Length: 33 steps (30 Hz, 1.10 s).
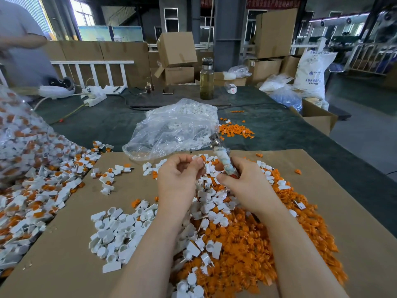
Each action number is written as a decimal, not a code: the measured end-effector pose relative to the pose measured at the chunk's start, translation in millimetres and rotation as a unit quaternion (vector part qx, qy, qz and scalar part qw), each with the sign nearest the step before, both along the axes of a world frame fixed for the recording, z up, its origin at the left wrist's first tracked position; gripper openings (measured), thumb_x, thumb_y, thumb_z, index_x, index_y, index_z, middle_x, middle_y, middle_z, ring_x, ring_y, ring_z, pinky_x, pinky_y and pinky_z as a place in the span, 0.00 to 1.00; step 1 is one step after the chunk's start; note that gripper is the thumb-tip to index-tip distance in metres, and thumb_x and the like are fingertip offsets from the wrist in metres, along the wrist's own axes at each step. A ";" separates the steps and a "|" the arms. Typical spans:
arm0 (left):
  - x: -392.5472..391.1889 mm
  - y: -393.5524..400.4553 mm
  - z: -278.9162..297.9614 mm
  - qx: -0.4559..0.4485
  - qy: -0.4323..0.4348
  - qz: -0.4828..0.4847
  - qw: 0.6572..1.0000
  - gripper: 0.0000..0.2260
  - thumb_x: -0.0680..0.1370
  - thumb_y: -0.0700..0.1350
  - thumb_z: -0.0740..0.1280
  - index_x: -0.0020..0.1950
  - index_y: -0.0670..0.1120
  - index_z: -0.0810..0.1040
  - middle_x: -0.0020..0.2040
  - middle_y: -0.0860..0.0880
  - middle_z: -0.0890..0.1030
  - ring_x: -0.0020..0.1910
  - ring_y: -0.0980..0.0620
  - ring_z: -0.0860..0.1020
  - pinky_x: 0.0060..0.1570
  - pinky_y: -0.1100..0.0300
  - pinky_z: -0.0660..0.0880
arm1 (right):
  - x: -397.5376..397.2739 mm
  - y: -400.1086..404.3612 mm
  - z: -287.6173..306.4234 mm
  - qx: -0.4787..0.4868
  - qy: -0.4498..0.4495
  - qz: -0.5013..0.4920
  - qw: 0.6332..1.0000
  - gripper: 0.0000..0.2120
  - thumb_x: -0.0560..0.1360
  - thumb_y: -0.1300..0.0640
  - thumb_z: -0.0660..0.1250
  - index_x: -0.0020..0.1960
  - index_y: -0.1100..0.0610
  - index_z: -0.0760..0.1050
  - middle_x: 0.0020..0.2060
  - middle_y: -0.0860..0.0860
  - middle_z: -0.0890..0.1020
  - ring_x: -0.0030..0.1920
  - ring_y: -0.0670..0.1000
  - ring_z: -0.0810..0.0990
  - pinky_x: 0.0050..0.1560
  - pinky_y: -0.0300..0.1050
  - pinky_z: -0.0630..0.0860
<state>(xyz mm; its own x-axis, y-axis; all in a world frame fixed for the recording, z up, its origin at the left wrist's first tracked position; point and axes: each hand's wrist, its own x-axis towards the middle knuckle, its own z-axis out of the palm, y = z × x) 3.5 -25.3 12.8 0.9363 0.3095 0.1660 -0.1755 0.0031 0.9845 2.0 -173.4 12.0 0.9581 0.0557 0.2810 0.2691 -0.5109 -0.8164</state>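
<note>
My left hand (pixel 178 179) pinches a small white plastic part (pixel 196 158) between thumb and fingertips above the pile. My right hand (pixel 247 181) grips a small tool (pixel 222 157) with a cloth-wrapped handle and a metal head pointing up and away. Below both hands lies a heap of orange caps (pixel 257 237) mixed with white plastic parts (pixel 206 203) on a brown cardboard sheet (pixel 64 254). A separate cluster of white parts (pixel 116 231) lies left of my forearm.
A large pile of assembled white-and-orange pieces (pixel 32 190) spills from a clear bag at the left. A clear bag of white parts (pixel 174 127) lies behind my hands, with more orange caps (pixel 235 129) beside it. A glass bottle (pixel 206 79), power strip (pixel 94 100), cardboard boxes (pixel 176 50) and a person (pixel 19 39) stand farther back.
</note>
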 end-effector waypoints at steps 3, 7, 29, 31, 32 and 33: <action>0.5 1.2 0.5 -0.041 -0.009 -0.020 0.999 0.06 0.78 0.37 0.70 0.42 0.44 0.80 0.31 0.54 0.83 0.33 0.57 0.82 0.37 0.68 0.78 | -2.7 -7.0 3.1 -0.012 0.043 0.033 0.998 0.03 0.74 0.57 0.70 0.47 0.52 0.78 0.35 0.45 0.78 0.35 0.43 0.76 0.39 0.46 0.74; 1.3 2.8 0.1 -0.054 -0.025 -0.030 0.998 0.04 0.78 0.36 0.69 0.44 0.42 0.80 0.33 0.53 0.82 0.32 0.59 0.81 0.36 0.69 0.77 | -4.7 -10.1 6.3 -0.039 0.087 0.083 0.992 0.04 0.74 0.57 0.70 0.49 0.52 0.77 0.39 0.45 0.80 0.40 0.43 0.78 0.43 0.47 0.75; 1.0 5.2 0.9 -0.076 -0.041 -0.044 0.995 0.04 0.78 0.35 0.68 0.44 0.42 0.79 0.32 0.55 0.82 0.31 0.60 0.80 0.36 0.69 0.77 | -5.0 -1.5 -0.7 -0.072 0.077 0.109 0.988 0.08 0.75 0.64 0.66 0.44 0.52 0.78 0.32 0.46 0.76 0.27 0.41 0.71 0.27 0.34 0.67; 1.1 4.7 0.4 -0.072 -0.042 -0.044 0.996 0.05 0.78 0.35 0.68 0.43 0.43 0.79 0.31 0.56 0.82 0.30 0.61 0.80 0.36 0.69 0.76 | -4.5 -1.2 -1.6 -0.079 0.079 0.108 0.988 0.07 0.75 0.64 0.65 0.45 0.53 0.78 0.32 0.46 0.76 0.26 0.41 0.71 0.26 0.35 0.67; 1.1 4.5 0.1 -0.072 -0.041 -0.044 0.996 0.06 0.78 0.35 0.68 0.43 0.43 0.79 0.31 0.56 0.82 0.30 0.61 0.79 0.36 0.69 0.76 | -3.9 -1.2 -1.9 -0.085 0.079 0.106 0.988 0.06 0.75 0.64 0.65 0.46 0.53 0.78 0.32 0.46 0.76 0.26 0.41 0.71 0.27 0.35 0.67; 1.0 4.3 -0.4 -0.074 -0.040 -0.044 0.996 0.06 0.79 0.35 0.68 0.43 0.43 0.78 0.31 0.56 0.82 0.30 0.61 0.79 0.35 0.69 0.76 | -3.3 -1.4 -2.2 -0.091 0.079 0.105 0.987 0.06 0.75 0.64 0.65 0.46 0.54 0.77 0.32 0.46 0.76 0.27 0.40 0.72 0.27 0.35 0.67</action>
<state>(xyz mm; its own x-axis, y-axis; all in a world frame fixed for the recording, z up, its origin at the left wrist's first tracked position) 4.6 -21.0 12.4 0.9468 0.2524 0.1997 -0.2455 0.1653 0.9552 -1.3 -174.7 9.8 0.9514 0.2926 0.0961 0.2608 -0.5995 -0.7567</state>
